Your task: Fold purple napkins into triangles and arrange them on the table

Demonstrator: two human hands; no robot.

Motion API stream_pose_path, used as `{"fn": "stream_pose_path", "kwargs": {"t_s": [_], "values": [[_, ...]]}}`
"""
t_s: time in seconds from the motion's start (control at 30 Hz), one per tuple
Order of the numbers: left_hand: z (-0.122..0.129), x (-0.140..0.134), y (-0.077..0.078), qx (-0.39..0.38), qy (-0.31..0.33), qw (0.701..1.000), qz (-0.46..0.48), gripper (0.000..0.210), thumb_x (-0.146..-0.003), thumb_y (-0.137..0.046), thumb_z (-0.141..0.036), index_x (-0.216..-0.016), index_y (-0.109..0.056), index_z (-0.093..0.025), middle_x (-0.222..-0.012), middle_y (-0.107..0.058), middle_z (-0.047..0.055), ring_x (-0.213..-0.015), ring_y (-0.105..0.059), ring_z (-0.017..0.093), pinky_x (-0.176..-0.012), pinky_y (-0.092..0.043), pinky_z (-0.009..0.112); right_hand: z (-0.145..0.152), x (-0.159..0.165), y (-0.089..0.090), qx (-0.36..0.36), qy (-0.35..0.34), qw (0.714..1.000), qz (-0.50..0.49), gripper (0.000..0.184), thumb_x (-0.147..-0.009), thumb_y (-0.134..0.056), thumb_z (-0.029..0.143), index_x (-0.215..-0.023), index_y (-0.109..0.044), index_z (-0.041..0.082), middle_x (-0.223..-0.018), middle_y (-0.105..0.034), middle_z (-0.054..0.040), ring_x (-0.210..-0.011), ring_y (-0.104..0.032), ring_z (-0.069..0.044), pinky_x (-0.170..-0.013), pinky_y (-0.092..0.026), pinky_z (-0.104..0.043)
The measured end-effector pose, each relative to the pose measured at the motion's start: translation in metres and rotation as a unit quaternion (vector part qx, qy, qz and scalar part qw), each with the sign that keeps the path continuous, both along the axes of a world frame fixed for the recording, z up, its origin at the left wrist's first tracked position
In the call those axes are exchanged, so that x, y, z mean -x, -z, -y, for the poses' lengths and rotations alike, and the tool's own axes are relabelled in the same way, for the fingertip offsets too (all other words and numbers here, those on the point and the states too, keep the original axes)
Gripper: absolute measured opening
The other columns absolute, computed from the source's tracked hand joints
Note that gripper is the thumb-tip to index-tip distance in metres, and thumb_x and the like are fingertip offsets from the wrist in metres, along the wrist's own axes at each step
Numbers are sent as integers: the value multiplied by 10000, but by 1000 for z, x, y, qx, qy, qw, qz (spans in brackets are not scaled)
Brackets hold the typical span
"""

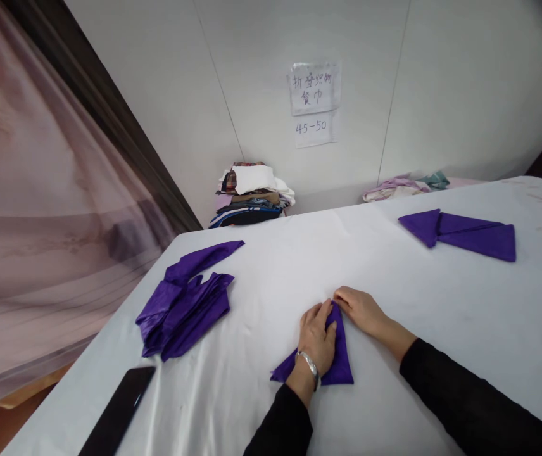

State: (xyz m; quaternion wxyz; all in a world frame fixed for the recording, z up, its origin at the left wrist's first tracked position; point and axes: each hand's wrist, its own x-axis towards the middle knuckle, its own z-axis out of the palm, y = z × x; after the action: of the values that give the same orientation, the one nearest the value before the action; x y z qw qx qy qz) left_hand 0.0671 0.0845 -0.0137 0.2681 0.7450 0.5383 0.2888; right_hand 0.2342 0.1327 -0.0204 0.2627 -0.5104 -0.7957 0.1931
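A purple cloth napkin point(344, 354), folded to a triangle-like shape with its point away from me, lies on the white-covered table. My left hand point(317, 339), with a silver bracelet at the wrist, rests flat on top of it, fingers stretched toward the point and hiding its middle. At that far point my right hand point(352, 306) pinches the napkin's tip between thumb and fingers. Farther off on the right lies another purple napkin point(475, 234), folded to an arrow-like shape. Several crumpled purple napkins point(185, 310) sit in a loose heap on the left.
A black flat device point(118, 408), perhaps a phone, lies at the table's near left. Behind the far edge are a stack of folded clothes point(252, 199) and a pile of pinkish cloth point(397, 188). Handwritten paper sheets point(315, 104) hang on the wall. A pink curtain point(47, 190) hangs left.
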Motion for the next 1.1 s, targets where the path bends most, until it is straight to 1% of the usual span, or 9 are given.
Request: {"fn": "stream_pose_path", "kwargs": {"t_s": [0.1, 0.2, 0.4, 0.57, 0.67, 0.87, 0.97, 1.1], "values": [[0, 0, -1, 4, 2, 1000, -5, 480, -836, -429, -220, -1315, -400, -247, -1274, -511, 44, -1201, -392, 210, -1051, -294, 448, 1, 0, -1, 17, 19, 1000, 4, 181, -869, -395, 257, -770, -544, 229, -760, -592, -1, -708, -543, -152, -653, -390, -269], [0, 0, -1, 1, 1, 1000, -4, 476, -841, -423, -221, -1315, -398, -242, -1275, -512, 40, -1200, -392, 202, -1052, -294, 435, 3, 0, -6, 34, 40, 999, -2, 178, -859, -406, 264, -763, -553, 227, -742, -600, 5, -685, -543, -151, -638, -379, -269], [0, -1, 0, -3, 4, 1000, -1, 478, -848, -418, -223, -1325, -383, -228, -1269, -515, 43, -1199, -388, 193, -1060, -285, 414, 6, 0, -16, 69, 34, 996, -39, 210, -859, -410, 309, -771, -586, 237, -729, -630, 15, -669, -562, -151, -632, -382, -270], [1, -1, 0, -3, 2, 1000, 7, 474, -845, -423, -217, -1317, -393, -246, -1277, -506, 42, -1201, -387, 206, -1051, -293, 442, 6, 1, -14, 101, 35, 992, -73, 209, -843, -443, 348, -798, -615, 239, -730, -653, 11, -658, -575, -156, -617, -398, -273], [0, -1, 0, -3, 3, 1000, 2, 478, -842, -424, -216, -1319, -392, -237, -1275, -506, 51, -1200, -386, 208, -1052, -292, 439, 4, 3, -11, 113, 41, 989, -80, 201, -838, -449, 347, -795, -616, 243, -740, -659, 13, -666, -580, -157, -617, -402, -274], [0, -1, -1, -6, 10, 1000, -5, 490, -830, -431, -202, -1317, -392, -242, -1274, -513, 45, -1203, -389, 212, -1053, -284, 449, 2, 7, -10, 105, 56, 992, -48, 216, -840, -437, 349, -735, -588, 236, -690, -639, 14, -632, -564, -151, -583, -382, -265], [0, -1, -3, -7, 12, 1000, -19, 496, -824, -441, -208, -1316, -392, -247, -1291, -499, 47, -1207, -388, 215, -1050, -289, 450, 2, 9, -8, 81, 68, 994, -15, 226, -851, -419, 345, -734, -576, 232, -692, -626, 10, -637, -552, -151, -588, -371, -266], [1, -2, -5, -15, 23, 999, -47, 495, -822, -443, -204, -1313, -395, -235, -1294, -500, 54, -1225, -377, 209, -1066, -265, 452, 3, 12, -6, 50, 77, 996, 20, 237, -863, -401, 342, -750, -575, 228, -735, -627, -6, -679, -553, -165, -619, -376, -282]]}}
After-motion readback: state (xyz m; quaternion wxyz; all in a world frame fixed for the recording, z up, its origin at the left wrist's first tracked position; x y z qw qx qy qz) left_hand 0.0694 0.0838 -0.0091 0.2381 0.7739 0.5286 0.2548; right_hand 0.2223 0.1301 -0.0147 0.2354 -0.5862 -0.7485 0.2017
